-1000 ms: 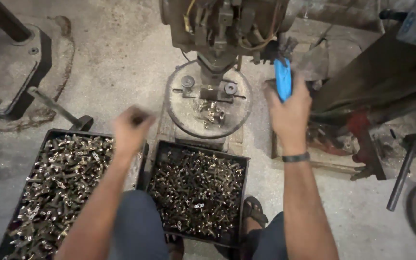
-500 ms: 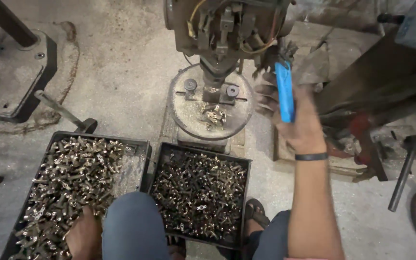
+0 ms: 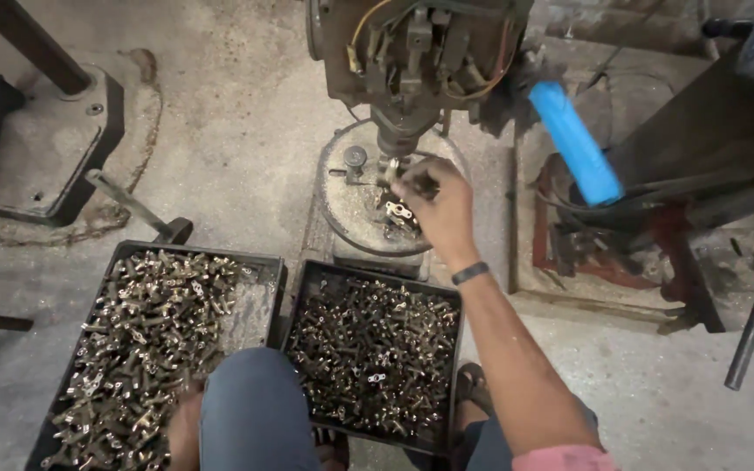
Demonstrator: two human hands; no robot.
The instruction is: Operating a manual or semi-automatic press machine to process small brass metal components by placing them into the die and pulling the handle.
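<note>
Metal parts (image 3: 392, 212) lie under right hand (image 3: 436, 208).

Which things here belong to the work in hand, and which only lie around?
In use:
right hand at the press's round table, among small metal parts
left hand in the left tray of metal parts
right tray of parts
blue handle

Lying about:
black machine base
dark metal bar
</note>
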